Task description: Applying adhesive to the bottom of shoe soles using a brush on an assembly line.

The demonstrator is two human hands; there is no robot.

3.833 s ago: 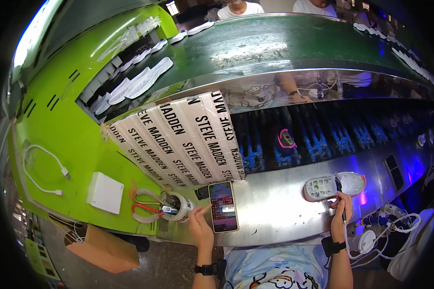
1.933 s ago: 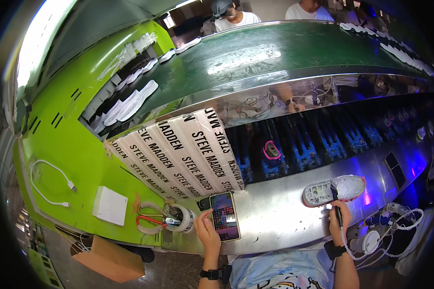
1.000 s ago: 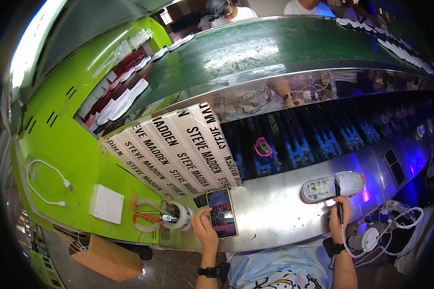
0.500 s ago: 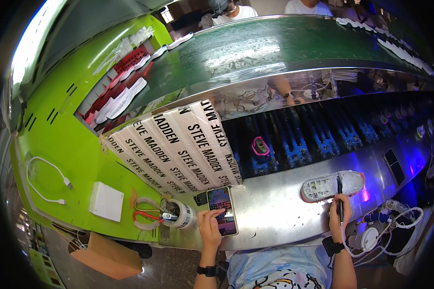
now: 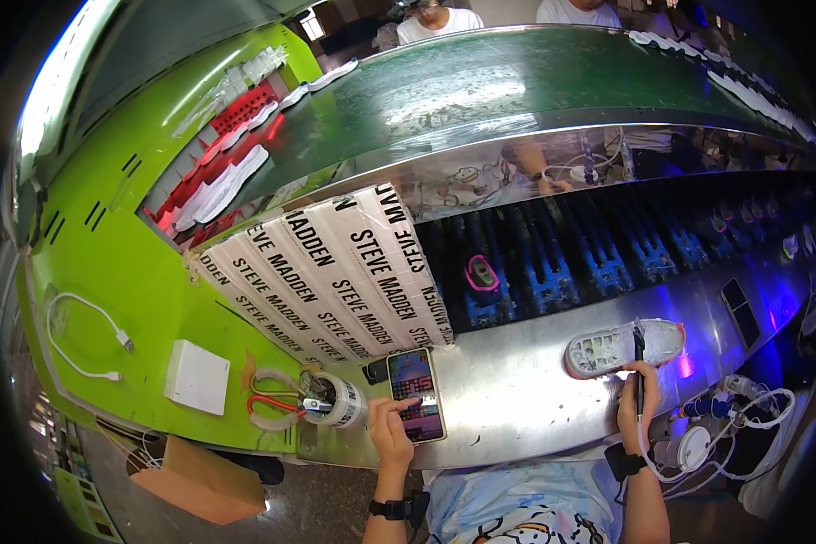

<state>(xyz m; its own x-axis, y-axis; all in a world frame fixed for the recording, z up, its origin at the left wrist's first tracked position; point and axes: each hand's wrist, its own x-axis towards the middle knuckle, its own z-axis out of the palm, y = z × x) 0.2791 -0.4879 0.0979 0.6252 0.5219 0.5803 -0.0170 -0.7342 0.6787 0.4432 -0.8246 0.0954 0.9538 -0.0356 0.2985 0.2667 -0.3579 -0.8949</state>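
A phone lies face up on the metal bench with its screen lit. My left hand rests by its left edge, index finger stretched onto the screen, holding nothing. Further right, a grey-white shoe sole lies with its hollow, ribbed side up and reddish edging at its rim. My right hand is closed round a black pen-shaped tool with a white tube or cord running from it. The tool reaches over the sole's middle; whether its tip touches the surface is hard to tell.
A large printed carton stands behind the phone. Left are a tub, red-handled scissors, a white box and a cable. Behind run a dark slatted conveyor and a green belt. A dark slab lies right.
The view has shifted slightly. My left fingertip stays on the phone and my right hand keeps the tool over the sole. Across the belt, a person's head has lifted a little.
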